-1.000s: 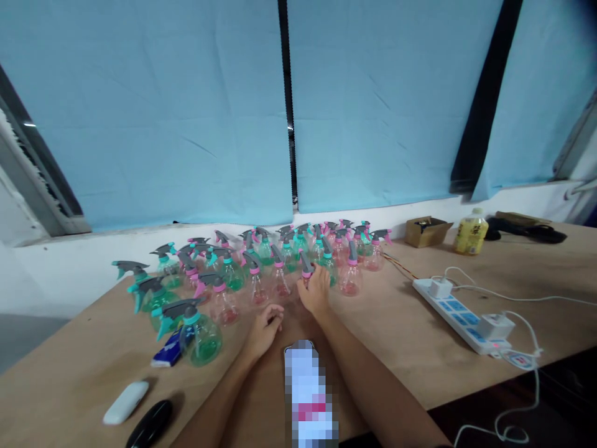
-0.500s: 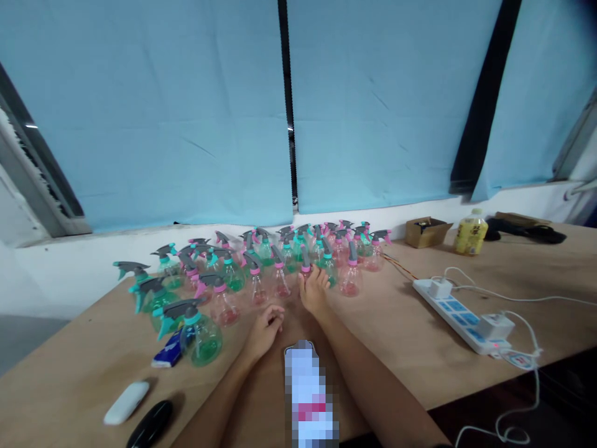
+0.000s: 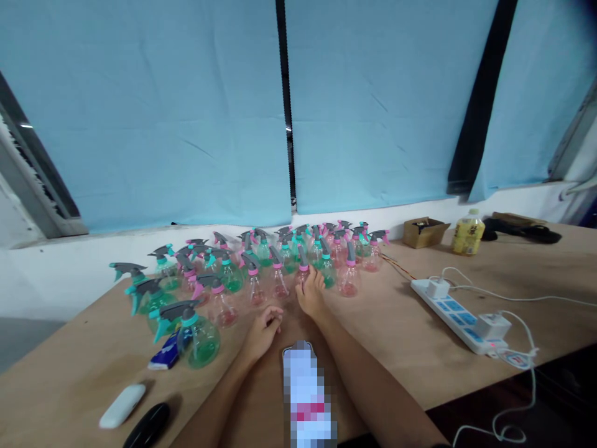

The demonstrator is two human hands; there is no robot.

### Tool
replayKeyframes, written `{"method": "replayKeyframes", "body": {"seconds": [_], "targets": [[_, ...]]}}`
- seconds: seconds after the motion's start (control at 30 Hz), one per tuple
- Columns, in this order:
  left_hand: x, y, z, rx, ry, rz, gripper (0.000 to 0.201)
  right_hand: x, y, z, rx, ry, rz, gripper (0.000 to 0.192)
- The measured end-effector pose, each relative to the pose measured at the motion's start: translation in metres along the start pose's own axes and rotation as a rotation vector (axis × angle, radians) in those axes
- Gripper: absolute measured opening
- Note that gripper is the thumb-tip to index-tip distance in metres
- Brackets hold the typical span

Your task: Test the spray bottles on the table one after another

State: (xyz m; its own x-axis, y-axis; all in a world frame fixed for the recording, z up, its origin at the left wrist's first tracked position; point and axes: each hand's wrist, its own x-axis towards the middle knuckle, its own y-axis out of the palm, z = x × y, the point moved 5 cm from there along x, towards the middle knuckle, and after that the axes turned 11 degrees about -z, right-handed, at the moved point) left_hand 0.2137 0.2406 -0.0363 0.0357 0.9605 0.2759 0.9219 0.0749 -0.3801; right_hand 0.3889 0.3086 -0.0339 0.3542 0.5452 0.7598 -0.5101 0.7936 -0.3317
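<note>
Several small spray bottles [image 3: 280, 261] with grey triggers and pink or teal collars stand in a cluster at the back of the wooden table [image 3: 396, 336]. My right hand [image 3: 311, 294] lies flat at the front of the cluster, fingers apart. Its fingertips touch the base of a pink spray bottle [image 3: 303, 269]. My left hand [image 3: 265, 326] rests on the table just to the left, fingers loosely curled and holding nothing. A larger green spray bottle [image 3: 199, 338] stands left of that hand.
A blue packet [image 3: 164, 359], a white oblong object [image 3: 122, 406] and a black object [image 3: 149, 425] lie front left. A white power strip [image 3: 459, 315] with plugs and cables lies to the right. A cardboard box [image 3: 425, 231] and yellow bottle [image 3: 467, 232] stand back right. A pixelated upright object [image 3: 305, 392] sits between my forearms.
My right hand has let go of the pink bottle's neck and slid down and back to its base, with the fingers spread. The left hand has stayed put.
</note>
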Motion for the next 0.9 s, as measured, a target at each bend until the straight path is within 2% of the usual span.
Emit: {"method": "replayKeyframes", "body": {"seconds": [0.13,0.3,0.43,0.67,0.83,0.9], "targets": [[0.0,0.0,0.001,0.006,0.006,0.003,0.027,-0.002,0.0,0.0,0.031,-0.009,0.03,0.068],[0.001,0.0,0.003,0.01,0.009,0.012,0.028,0.003,-0.006,-0.004,0.017,0.018,0.053,0.055],[0.001,0.001,0.001,0.034,0.009,0.02,0.029,0.007,-0.008,-0.006,0.132,-0.008,0.016,0.055],[0.001,0.0,-0.004,0.069,0.019,0.021,0.029,0.002,-0.003,-0.018,0.278,0.149,-0.024,0.053],[0.0,0.0,-0.006,0.084,0.035,0.022,0.03,-0.001,0.004,-0.024,0.367,0.164,0.007,0.047],[0.001,0.0,-0.004,0.087,0.033,0.024,0.029,0.001,0.0,-0.024,0.358,0.173,-0.023,0.042]]}}
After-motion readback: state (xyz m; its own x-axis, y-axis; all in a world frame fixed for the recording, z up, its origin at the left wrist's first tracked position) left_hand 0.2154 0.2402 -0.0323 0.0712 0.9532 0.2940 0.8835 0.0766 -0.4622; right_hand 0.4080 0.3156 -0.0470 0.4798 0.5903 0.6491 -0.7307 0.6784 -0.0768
